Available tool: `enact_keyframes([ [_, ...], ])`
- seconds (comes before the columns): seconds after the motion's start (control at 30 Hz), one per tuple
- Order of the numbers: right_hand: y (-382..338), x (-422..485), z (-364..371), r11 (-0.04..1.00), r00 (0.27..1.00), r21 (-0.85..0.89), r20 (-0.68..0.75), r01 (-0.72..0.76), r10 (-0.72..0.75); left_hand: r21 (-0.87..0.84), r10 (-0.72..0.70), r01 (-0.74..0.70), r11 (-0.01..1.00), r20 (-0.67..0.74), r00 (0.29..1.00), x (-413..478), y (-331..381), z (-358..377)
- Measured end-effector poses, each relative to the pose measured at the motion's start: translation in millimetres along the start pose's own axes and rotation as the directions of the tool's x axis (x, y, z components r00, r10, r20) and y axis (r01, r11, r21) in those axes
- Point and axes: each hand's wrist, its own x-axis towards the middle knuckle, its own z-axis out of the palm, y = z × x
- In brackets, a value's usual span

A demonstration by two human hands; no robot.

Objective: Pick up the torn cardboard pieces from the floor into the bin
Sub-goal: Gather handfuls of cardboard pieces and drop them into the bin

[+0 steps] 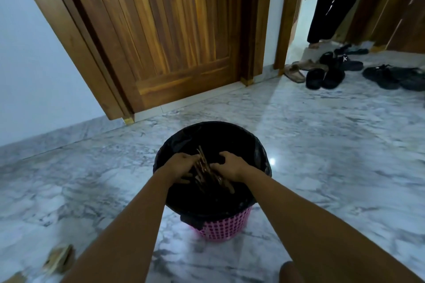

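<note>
Under the left grip [181,167] and the right grip [230,165] lies a shiny marble floor [322,145], grey and white. A small bright spot of light [272,161] shines just right of the right grip. Far ahead of both stands a big brown wooden door [172,30], with a white wall [34,53] to its left. Ahead and to the right is an open doorway [301,18]. A person [328,2] in black trousers stands there. Dark shoes and sandals [322,76] lie on the floor close by.

Right below sits the bin [225,225], a pink basket with holes and a black bag [207,126] inside. Both are curled around a bunch of torn cardboard pieces [204,167], holding it between them over the open bin. More cardboard scraps [58,261] lie on the floor, behind and left of the left grip. They look blurry.
</note>
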Motion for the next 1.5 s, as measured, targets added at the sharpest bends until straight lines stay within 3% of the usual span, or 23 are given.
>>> enact_keyframes([
  [0.23,3.7,-2.8,1.5,0.995,0.999,-0.098,-0.037,-0.004,0.0,0.057,0.092,-0.089,0.994,-0.067,0.993,-5.0,-4.5,-18.7],
  [0.37,-45.3,-15.1,14.3,0.983,0.987,-0.157,-0.113,0.097,-0.115,0.085,0.183,-0.172,0.981,-0.146,0.972,-35.9,-12.0,-63.6],
  [0.53,-135.1,-26.9,89.7,0.936,0.936,-0.188,-0.134,0.299,-0.326,0.087,0.19,-0.174,0.981,-0.237,0.953,-80.6,-70.1,-161.7],
  [0.63,-175.8,-17.0,163.0,0.919,0.932,-0.2,-0.056,0.341,-0.358,0.105,0.132,-0.107,0.989,-0.274,0.953,-97.4,-133.7,-224.7],
  [0.87,-227.4,34.6,327.2,0.907,0.948,-0.29,0.179,0.305,-0.262,0.195,-0.025,0.084,0.977,-0.291,0.957,-104.8,-299.0,-330.2],
  [1.17,-227.5,106.9,478.2,0.936,0.937,-0.305,0.343,0.178,-0.067,0.35,-0.263,0.364,0.863,-0.304,0.916,-91.0,-485.8,-359.4],
  [1.33,-210.9,149.2,566.0,0.945,0.959,-0.326,0.269,-0.001,0.094,0.343,-0.378,0.542,0.767,-0.442,0.814,-74.5,-581.6,-361.5],
  [1.5,-196.9,164.4,610.8,0.901,0.997,-0.43,0.023,-0.059,0.077,0.433,-0.186,0.448,0.783,-0.523,0.832,-53.6,-619.3,-349.8],
])
